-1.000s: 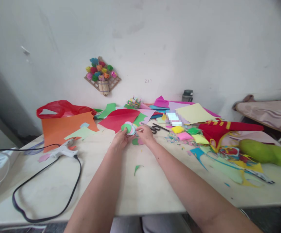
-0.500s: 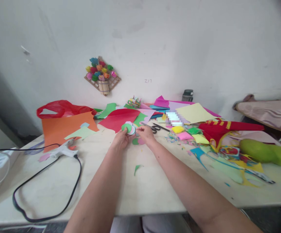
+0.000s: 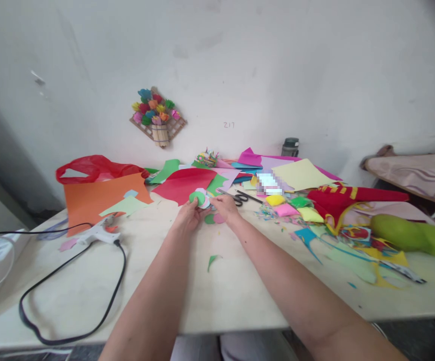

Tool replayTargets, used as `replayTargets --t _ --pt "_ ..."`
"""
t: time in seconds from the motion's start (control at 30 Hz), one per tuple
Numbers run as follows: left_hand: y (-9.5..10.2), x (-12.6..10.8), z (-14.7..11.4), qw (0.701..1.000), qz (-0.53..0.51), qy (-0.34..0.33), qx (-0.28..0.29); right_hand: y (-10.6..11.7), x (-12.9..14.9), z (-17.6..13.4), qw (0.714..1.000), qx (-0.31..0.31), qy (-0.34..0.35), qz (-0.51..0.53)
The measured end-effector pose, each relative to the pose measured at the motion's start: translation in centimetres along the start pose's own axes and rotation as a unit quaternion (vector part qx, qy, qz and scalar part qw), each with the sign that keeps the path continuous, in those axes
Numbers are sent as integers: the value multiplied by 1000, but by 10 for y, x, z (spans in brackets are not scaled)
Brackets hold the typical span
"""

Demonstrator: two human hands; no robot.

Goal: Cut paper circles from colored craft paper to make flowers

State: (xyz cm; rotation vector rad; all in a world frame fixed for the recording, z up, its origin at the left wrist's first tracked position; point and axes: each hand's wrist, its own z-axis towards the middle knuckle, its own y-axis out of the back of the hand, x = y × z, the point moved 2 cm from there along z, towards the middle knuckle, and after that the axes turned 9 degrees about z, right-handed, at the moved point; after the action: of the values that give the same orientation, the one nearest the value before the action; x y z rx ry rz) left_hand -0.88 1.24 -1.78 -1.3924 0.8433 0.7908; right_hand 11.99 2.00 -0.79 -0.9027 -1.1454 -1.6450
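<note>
A fanned bunch of paper circles (image 3: 198, 198), green at the front with pale blue and lilac ones behind, is pinched in my left hand (image 3: 189, 214), thumb on the near side. My right hand (image 3: 225, 208) has its fingertips drawn together at the right edge of the same circles; exactly what they grip there is too small to see. Below them on the table lie a green paper circle (image 3: 209, 219) and a pink one (image 3: 219, 218). Just past my right fingers rest black-handled scissors (image 3: 240, 199) and a dark pencil (image 3: 250, 196).
To the left, a white glue gun (image 3: 102, 233) trails a looped black cord. Red paper (image 3: 183, 183) and orange paper (image 3: 89, 200) spread behind. Rightward sit small coloured packets (image 3: 285, 210), paper scraps, a red-and-yellow piece (image 3: 337, 200) and green mangoes (image 3: 409, 235).
The green circle at the front of the bunch has shifted slightly right and towards me. Both hands stay almost in place, with tiny finger movements.
</note>
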Motion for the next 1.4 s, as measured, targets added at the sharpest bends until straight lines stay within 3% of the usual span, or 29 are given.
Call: replayTargets --t 0.2,0.47,0.63,0.73,0.83,0.97,1.07,1.23,1.4 --pt "-3 0 -1 1000 -6 21 -9 -4 -2 0 999 -4 -31 9" --pt "-3 0 0 999 -17 13 -45 8 26 -14 992 -22 -25 -122" --pt "-3 -3 -1 997 -21 14 -68 10 28 -15 983 -37 -1 -181" --pt "-3 -3 -1 999 -9 7 -45 8 27 -17 970 -42 33 -238" --pt "-3 -1 -2 1000 8 9 -19 3 29 -21 946 -27 116 -301" --pt "-3 1 -3 1000 5 10 -29 0 33 -26 924 -16 191 -331" --pt "-3 -1 -2 998 -23 9 -52 4 34 -23 941 -53 154 -298" --pt "4 -8 1 994 -58 -3 -90 24 24 -8 978 -122 32 -166" --pt "12 -13 3 991 -58 -26 -117 41 8 6 992 -110 -39 -55"
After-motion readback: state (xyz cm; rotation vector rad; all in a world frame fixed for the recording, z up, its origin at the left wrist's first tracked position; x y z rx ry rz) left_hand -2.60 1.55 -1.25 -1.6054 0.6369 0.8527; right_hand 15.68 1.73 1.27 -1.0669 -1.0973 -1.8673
